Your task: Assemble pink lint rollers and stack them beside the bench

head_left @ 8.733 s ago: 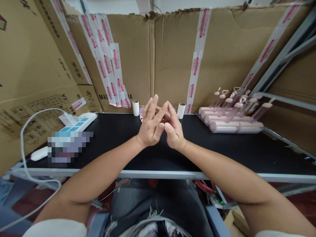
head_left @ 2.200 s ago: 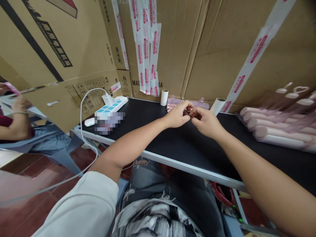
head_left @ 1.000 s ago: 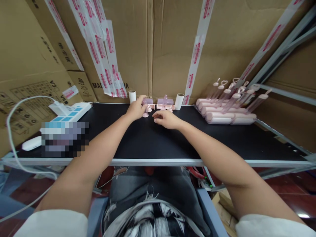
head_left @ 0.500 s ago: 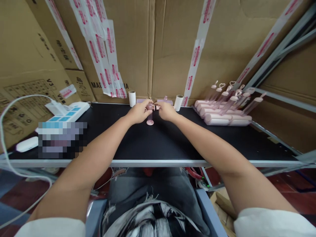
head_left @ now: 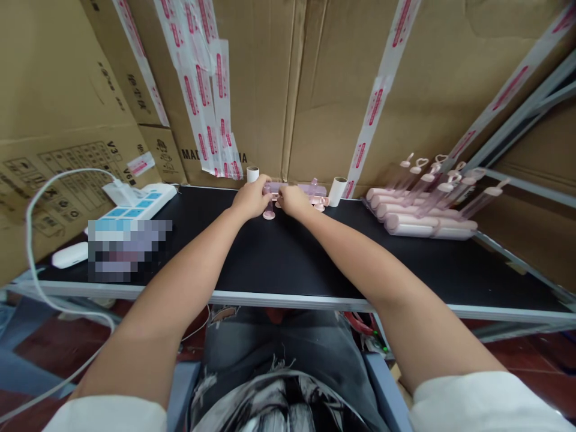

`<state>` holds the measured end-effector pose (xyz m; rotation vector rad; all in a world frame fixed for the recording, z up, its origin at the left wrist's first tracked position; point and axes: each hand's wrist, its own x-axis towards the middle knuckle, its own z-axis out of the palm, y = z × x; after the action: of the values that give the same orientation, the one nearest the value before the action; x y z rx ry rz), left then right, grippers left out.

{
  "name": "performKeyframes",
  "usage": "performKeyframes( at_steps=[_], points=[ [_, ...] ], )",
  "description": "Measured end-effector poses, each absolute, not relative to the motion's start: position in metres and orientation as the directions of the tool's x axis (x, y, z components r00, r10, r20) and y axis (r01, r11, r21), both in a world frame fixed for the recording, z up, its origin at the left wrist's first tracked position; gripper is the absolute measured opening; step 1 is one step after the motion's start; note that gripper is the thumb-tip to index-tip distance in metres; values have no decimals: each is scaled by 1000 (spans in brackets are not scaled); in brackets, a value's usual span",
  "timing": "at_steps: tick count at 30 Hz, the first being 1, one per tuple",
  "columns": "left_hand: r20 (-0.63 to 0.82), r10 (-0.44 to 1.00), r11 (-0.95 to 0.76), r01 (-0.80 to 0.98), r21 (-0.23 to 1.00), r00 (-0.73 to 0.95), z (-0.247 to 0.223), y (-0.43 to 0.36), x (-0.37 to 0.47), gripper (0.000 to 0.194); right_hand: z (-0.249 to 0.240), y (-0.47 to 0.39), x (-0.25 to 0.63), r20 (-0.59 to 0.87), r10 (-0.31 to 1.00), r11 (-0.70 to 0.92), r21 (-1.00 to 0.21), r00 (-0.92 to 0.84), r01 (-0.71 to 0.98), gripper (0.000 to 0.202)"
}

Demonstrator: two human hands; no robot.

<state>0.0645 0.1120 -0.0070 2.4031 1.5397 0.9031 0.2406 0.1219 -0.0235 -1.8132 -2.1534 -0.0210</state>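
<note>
My left hand [head_left: 253, 198] is at the back of the black tabletop, its fingers closed around a small pink see-through plastic tube with a round flared base [head_left: 269, 213]. Close against it, my right hand [head_left: 294, 201] has its fingers curled in a pinch; what they hold is hidden behind them. Behind and right of the hands lies a pale purple-pink see-through bar [head_left: 318, 189] with a short knob on top. Small pink parts [head_left: 320, 203] sit in front of it. White hollow cylinders stand at either side, one on the left [head_left: 252, 174] and one on the right [head_left: 337, 192].
To the right lie several pale pink cylinders [head_left: 411, 227] with clear pink tubes and heart-shaped loops rising from them. On the left are a power strip [head_left: 146, 204] with a plugged white cable and a white rounded case [head_left: 71, 255]. Taped cardboard [head_left: 252, 78] walls the back.
My right hand has moved left, up against my left hand, uncovering more of the purple-pink bar and small parts. The whole view has shifted slightly.
</note>
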Motion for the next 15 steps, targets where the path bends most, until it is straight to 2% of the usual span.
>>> performKeyframes(
  at_steps=[3,7,11,15],
  points=[
    [464,858,-457,737,498,218,-9,120,61,40,-24,123,242,281,952,180,-200,-120,963,31],
    [510,859,-422,614,666,38,-9,131,57,33,-22,125,253,327,937,193,-200,-120,961,31],
    [521,847,-392,544,742,-101,-10,139,53,31,-20,130,263,325,924,264,-166,-200,950,44],
    [516,844,-403,463,789,-145,-14,147,51,32,-20,136,263,257,914,353,-119,-315,928,30]
  ],
)
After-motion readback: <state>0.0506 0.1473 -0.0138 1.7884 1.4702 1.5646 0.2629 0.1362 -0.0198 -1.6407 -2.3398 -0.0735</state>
